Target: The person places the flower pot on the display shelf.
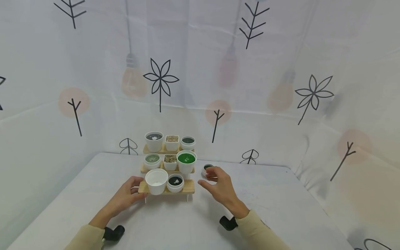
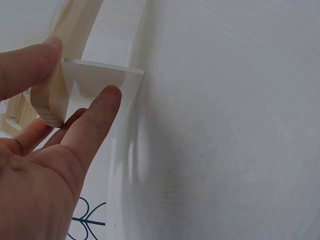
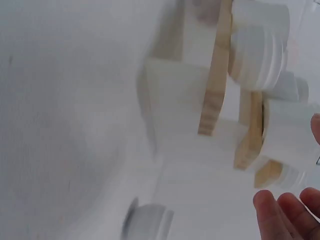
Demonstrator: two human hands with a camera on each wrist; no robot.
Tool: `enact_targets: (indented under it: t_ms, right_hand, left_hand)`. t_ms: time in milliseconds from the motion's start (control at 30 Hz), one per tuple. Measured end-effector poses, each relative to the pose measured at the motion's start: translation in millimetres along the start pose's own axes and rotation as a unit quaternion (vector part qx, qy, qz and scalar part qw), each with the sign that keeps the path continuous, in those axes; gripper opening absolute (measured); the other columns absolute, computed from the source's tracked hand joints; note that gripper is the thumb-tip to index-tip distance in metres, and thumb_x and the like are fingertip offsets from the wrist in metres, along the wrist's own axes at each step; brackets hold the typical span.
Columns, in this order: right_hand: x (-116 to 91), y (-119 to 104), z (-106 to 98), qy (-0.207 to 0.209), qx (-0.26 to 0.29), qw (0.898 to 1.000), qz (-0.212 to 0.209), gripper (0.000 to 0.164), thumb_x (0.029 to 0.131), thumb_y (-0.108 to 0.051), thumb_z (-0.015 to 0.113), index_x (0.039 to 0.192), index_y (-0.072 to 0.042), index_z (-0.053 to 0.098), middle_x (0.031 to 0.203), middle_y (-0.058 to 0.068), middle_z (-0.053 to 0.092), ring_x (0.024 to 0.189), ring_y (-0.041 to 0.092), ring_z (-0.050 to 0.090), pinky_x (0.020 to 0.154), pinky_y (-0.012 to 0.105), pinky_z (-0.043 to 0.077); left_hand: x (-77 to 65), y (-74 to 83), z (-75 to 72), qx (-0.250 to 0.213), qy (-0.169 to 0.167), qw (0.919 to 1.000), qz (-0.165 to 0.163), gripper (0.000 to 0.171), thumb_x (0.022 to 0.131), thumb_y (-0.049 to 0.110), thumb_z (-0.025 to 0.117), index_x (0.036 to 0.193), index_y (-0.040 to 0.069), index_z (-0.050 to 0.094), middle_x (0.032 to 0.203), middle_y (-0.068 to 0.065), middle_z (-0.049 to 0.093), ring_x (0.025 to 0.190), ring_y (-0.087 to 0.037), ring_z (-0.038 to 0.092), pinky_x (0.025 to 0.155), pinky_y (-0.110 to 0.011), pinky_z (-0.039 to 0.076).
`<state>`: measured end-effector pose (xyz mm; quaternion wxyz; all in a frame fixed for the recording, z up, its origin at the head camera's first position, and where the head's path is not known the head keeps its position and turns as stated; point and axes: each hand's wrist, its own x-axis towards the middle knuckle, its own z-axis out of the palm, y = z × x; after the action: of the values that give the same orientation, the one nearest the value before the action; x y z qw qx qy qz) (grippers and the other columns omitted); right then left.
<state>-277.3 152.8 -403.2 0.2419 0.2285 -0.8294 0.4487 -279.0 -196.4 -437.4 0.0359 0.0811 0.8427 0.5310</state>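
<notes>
A three-step stand (image 1: 189,187) of wooden boards on white supports carries small white pots. On its lowest board are an empty-looking white cup (image 1: 156,182) and a ridged pot with dark contents (image 1: 175,183). My left hand (image 1: 126,194) grips the left end of that board; in the left wrist view its thumb lies on the wood (image 2: 52,95) and one finger reaches the white support (image 2: 105,77). To the stand's right, my right hand (image 1: 220,185) is apart from it, thumb and fingers spread around air. Partly behind those fingers stands a small white pot (image 3: 147,222) with dark green contents.
The middle board holds a pale green pot (image 1: 152,160), a square pot of grains (image 1: 170,162) and a bright green cup (image 1: 186,161). Along the top stand a grey-filled cup (image 1: 154,141), another grain pot (image 1: 172,142) and a dark green pot (image 1: 188,142). A patterned curtain (image 1: 193,114) hangs behind the white table (image 1: 281,208).
</notes>
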Motion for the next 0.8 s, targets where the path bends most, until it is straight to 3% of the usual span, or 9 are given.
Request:
enact_targets:
  t_ms: [167, 333, 600, 800]
  right_hand:
    - [6, 14, -8, 0.017, -0.028, 0.999, 0.003, 0.041, 0.076, -0.017, 0.082, 0.109, -0.005, 0.061, 0.102, 0.003, 0.061, 0.094, 0.024, 0.063, 0.081, 0.030, 0.057]
    - [12, 29, -14, 0.021, -0.068, 0.997, 0.036, 0.041, 0.077, -0.021, 0.081, 0.110, -0.005, 0.061, 0.107, 0.007, 0.062, 0.099, 0.023, 0.061, 0.086, 0.035, 0.055]
    - [24, 51, -17, -0.005, -0.111, 0.989, 0.099, 0.053, 0.078, -0.028, 0.078, 0.120, -0.002, 0.058, 0.119, 0.013, 0.058, 0.109, 0.029, 0.056, 0.092, 0.045, 0.050]
    - [31, 66, -14, -0.038, -0.109, 0.984, 0.136, 0.057, 0.078, -0.028, 0.078, 0.124, -0.002, 0.055, 0.123, 0.016, 0.056, 0.111, 0.029, 0.054, 0.093, 0.044, 0.049]
  left_hand:
    - [0.1, 0.0, -1.1, -0.006, 0.000, 1.0000, 0.004, 0.063, 0.082, 0.018, 0.075, 0.132, 0.002, 0.039, 0.136, -0.023, 0.044, 0.119, -0.037, 0.052, 0.090, -0.038, 0.053]
    - [0.0, 0.6, -1.8, -0.007, -0.003, 0.9999, 0.007, 0.063, 0.083, 0.017, 0.074, 0.132, 0.001, 0.038, 0.135, -0.024, 0.045, 0.119, -0.038, 0.052, 0.090, -0.038, 0.053]
    - [-0.5, 1.3, -2.1, -0.002, 0.000, 1.0000, 0.006, 0.063, 0.082, 0.017, 0.074, 0.132, 0.001, 0.039, 0.135, -0.024, 0.044, 0.120, -0.039, 0.052, 0.091, -0.040, 0.052]
    - [-0.4, 0.5, -0.7, -0.004, -0.002, 1.0000, 0.005, 0.063, 0.082, 0.017, 0.074, 0.132, 0.001, 0.039, 0.135, -0.024, 0.044, 0.120, -0.038, 0.052, 0.091, -0.039, 0.052]
